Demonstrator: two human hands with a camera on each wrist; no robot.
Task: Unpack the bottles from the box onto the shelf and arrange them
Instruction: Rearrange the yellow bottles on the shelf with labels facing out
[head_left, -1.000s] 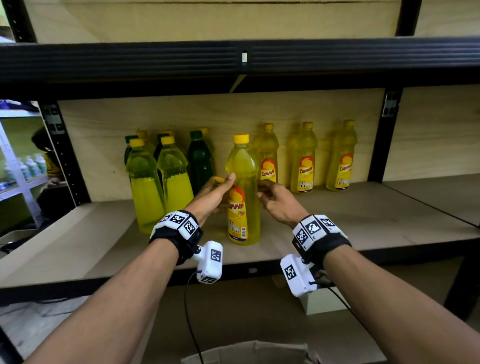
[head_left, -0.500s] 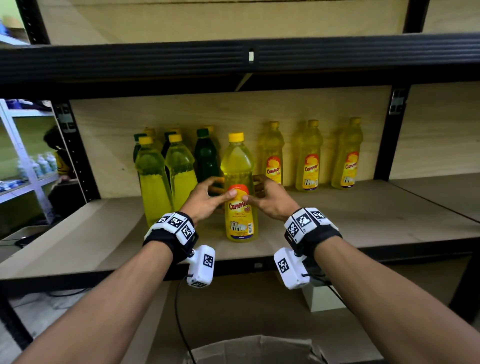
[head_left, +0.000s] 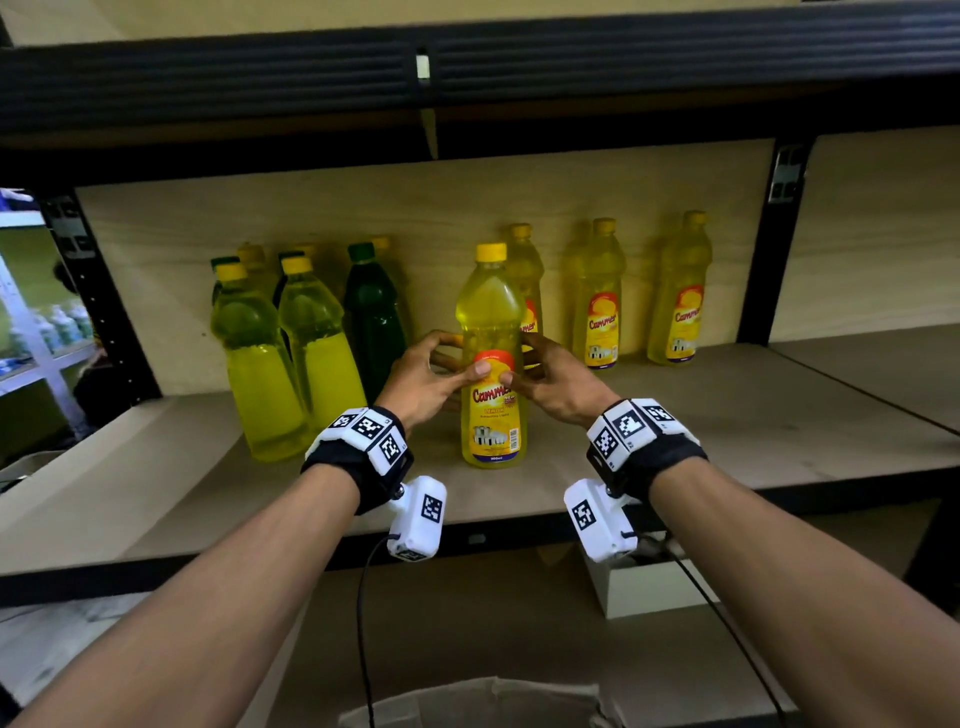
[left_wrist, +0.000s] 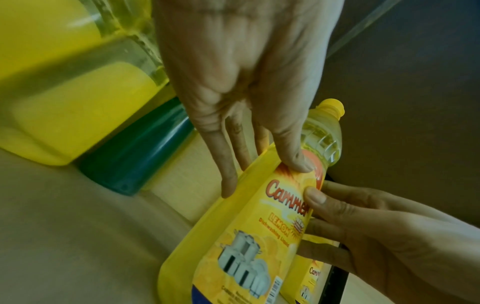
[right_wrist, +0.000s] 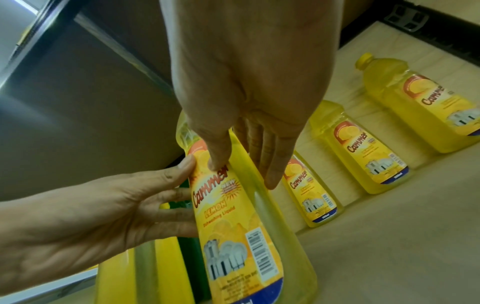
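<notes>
A yellow dish-liquid bottle (head_left: 491, 364) with a yellow cap stands upright near the front of the wooden shelf (head_left: 727, 431), label facing me. My left hand (head_left: 434, 376) grips its left side, thumb on the label and fingers behind. My right hand (head_left: 545, 376) holds its right side the same way. The wrist views show the same bottle (left_wrist: 249, 236) (right_wrist: 233, 216), with each thumb pressed on the label and the fingers wrapped around the back. Three matching yellow bottles (head_left: 600, 296) line the back wall. The cardboard box (head_left: 478, 704) is below, at the bottom edge.
Left of the held bottle stand two unlabelled yellow bottles (head_left: 306, 353) and a dark green one (head_left: 371, 322), with more behind them. A small white box (head_left: 644, 587) sits on the lower level. The black upper shelf beam (head_left: 467, 78) hangs overhead.
Both hands shifted the bottle slightly back and right on the shelf and turned it, so its label now faces me squarely. The camera has drawn closer.
</notes>
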